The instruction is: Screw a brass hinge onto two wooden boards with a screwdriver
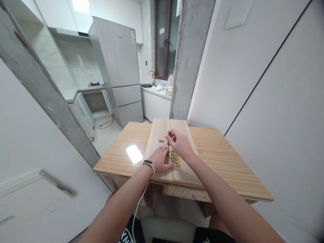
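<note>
Bare forearms (121,206) stretch toward two pale wooden boards (159,128) laid side by side. The left hand (160,158) lies unclenched, fingers and thumb spread at a gold-coloured metal hinge (177,161) straddling where they meet; the right hand (181,143) pinches a small yellow-and-dark tool (170,135), apparently a driver, by its far end. Steady left-hand pressure and an upright tool should serve best. Small metal screws (161,141) lie nearby. Beneath is a glossy striped wooden table (215,152); beyond stand a silver refrigerator (121,57) and a rough grey concrete column (192,50).
</note>
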`<act>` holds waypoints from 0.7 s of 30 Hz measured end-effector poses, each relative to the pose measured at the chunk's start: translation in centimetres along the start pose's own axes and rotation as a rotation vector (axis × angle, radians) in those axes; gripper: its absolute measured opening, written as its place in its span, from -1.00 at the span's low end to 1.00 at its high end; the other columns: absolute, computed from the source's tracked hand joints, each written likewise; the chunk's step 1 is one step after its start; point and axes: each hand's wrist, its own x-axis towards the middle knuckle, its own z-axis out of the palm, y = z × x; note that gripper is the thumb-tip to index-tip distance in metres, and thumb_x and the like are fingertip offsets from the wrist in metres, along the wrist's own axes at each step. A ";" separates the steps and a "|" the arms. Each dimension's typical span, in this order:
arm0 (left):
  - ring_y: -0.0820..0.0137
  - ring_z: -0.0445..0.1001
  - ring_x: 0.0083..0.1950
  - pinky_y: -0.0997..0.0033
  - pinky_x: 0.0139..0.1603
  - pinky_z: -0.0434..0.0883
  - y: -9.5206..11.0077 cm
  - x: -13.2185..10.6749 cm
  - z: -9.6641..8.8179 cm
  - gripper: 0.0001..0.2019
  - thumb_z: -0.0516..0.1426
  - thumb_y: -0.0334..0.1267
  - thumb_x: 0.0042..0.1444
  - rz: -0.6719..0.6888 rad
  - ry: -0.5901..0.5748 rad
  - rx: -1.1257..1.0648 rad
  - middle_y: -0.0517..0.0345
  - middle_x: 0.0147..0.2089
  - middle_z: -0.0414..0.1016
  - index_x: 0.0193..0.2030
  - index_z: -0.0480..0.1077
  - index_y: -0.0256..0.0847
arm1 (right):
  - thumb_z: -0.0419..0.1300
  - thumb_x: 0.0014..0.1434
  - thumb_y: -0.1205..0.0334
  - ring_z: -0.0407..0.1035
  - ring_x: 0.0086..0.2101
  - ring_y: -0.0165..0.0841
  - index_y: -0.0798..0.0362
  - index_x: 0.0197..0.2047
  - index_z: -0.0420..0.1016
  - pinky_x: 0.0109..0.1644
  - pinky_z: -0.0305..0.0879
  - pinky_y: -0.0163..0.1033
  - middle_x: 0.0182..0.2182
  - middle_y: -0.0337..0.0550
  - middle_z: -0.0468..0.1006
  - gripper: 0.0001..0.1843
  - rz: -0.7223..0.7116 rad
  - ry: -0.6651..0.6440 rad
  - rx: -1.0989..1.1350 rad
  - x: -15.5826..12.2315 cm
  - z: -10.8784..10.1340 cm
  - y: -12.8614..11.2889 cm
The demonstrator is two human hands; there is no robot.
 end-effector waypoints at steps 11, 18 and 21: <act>-0.05 0.28 0.36 -0.11 0.42 0.25 0.0 -0.1 -0.1 -0.20 0.20 0.40 0.09 -0.012 0.004 0.000 -0.21 0.32 0.36 0.24 0.34 -0.21 | 0.15 0.34 0.25 0.57 -0.35 -0.39 0.02 0.11 0.55 -0.16 0.51 -0.25 -0.13 -0.09 0.67 -0.68 0.027 -0.349 0.352 1.5 -1.7 2.4; -0.04 0.29 0.35 -0.11 0.41 0.25 0.2 -0.1 -0.4 -0.23 0.22 0.36 0.10 -0.004 0.002 -0.006 -0.16 0.32 0.36 0.24 0.34 -0.19 | 0.17 0.31 0.24 0.56 -0.39 -0.39 0.04 0.04 0.53 -0.23 0.53 -0.26 -0.21 -0.12 0.67 -0.73 0.060 -0.297 0.395 1.5 -1.1 2.9; -0.05 0.29 0.35 -0.13 0.40 0.25 0.2 -0.1 -0.4 -0.23 0.22 0.37 0.10 -0.005 0.002 -0.011 -0.16 0.32 0.36 0.24 0.34 -0.18 | 0.16 0.30 0.25 0.56 -0.40 -0.39 0.03 0.03 0.54 -0.25 0.52 -0.27 -0.24 -0.15 0.66 -0.74 0.058 -0.244 0.342 1.3 -0.7 2.9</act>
